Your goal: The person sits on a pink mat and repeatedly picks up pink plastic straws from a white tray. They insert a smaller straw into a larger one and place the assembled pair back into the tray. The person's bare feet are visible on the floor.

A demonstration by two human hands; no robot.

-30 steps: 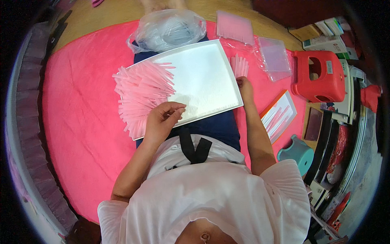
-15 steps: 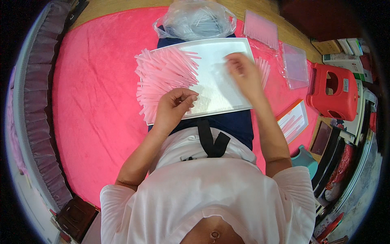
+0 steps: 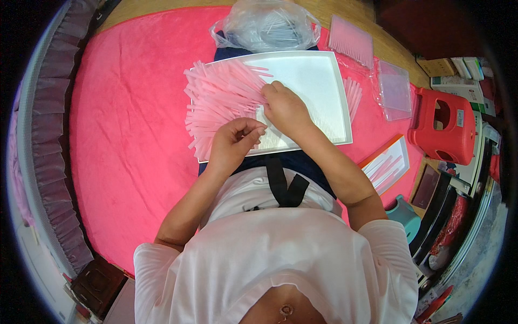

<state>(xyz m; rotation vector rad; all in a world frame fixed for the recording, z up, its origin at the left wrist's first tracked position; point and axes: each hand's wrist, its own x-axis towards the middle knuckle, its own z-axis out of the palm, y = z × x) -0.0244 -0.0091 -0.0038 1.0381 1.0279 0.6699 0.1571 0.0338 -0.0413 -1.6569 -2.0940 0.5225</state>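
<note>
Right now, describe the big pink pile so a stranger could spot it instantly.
Across the dark-blue trousers lies a shallow white tray. Its left side holds the pile of pink, straw-like sticks. Unlike the small pink bunch right of the tray, it spills past the left edge.

head | left-side fisheye on wearer's head | faces down past white shirt (image 3: pixel 270 243) | white tray (image 3: pixel 324 92) near, around mid-frame

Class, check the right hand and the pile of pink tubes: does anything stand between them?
Nothing visible does. The right hand is over the white tray, its fingertips at the right edge of the pink tubes. The left hand is nearer the body, not between.
</note>
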